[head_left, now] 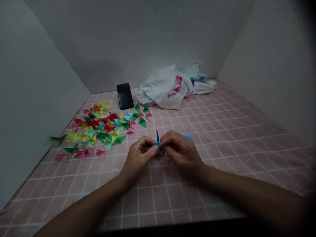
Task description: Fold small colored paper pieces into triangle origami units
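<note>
Both my hands meet over the pink tiled floor (222,131) and pinch a small blue piece of folded paper (157,138). My left hand (139,155) grips it from the left with fingers curled and thumb pressed on it. From the right, my right hand (181,149) pinches the same paper; a blue paper edge (187,137) and a bit of orange show behind its knuckles. A blue flap sticks up between the fingertips.
A heap of several coloured folded paper triangles (103,126) lies to the left. A black phone (124,95) leans at the back wall. White plastic bags (170,86) sit at the back right. Grey walls close in on three sides.
</note>
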The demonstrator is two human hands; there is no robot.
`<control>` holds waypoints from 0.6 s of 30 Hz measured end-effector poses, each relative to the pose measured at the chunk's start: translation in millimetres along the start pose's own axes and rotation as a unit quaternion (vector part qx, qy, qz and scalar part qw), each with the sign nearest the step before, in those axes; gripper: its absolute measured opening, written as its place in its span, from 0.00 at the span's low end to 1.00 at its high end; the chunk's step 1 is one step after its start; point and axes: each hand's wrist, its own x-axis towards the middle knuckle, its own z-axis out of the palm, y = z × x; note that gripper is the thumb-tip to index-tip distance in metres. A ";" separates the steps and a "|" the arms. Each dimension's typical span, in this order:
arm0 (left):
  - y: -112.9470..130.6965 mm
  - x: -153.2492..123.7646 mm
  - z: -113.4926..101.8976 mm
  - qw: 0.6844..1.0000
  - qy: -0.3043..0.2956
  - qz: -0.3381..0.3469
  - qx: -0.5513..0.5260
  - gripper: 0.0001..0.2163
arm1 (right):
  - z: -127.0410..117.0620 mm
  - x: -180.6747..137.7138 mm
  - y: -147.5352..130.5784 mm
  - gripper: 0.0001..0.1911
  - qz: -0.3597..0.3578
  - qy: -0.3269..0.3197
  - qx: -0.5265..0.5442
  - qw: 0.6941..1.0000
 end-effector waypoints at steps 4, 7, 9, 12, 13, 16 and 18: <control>-1.1 0.0 -1.0 0.999 0.014 0.028 0.021 0.10 | 1.7 0.1 -1.5 0.02 0.074 -0.003 0.107 0.992; -0.9 0.5 -2.5 0.994 0.035 0.070 0.078 0.07 | 2.2 1.1 -3.1 0.04 0.108 0.003 0.146 0.983; -1.2 1.1 -3.0 0.989 0.044 0.092 0.104 0.06 | 1.9 2.2 -3.2 0.06 0.123 0.005 0.145 0.982; -2.7 1.8 -2.8 0.988 0.041 0.105 0.109 0.05 | 1.7 3.7 -1.8 0.07 0.144 -0.006 0.134 0.980; -3.4 1.9 -2.5 0.988 0.039 0.107 0.107 0.05 | 1.8 4.0 -1.2 0.06 0.146 -0.008 0.130 0.981; -4.7 1.9 -1.6 0.991 0.034 0.095 0.085 0.05 | 2.7 4.4 -0.6 0.05 0.150 -0.006 0.119 0.982; -4.9 1.8 -1.2 0.994 0.029 0.080 0.066 0.07 | 3.2 4.3 -1.5 0.05 0.153 -0.002 0.115 0.981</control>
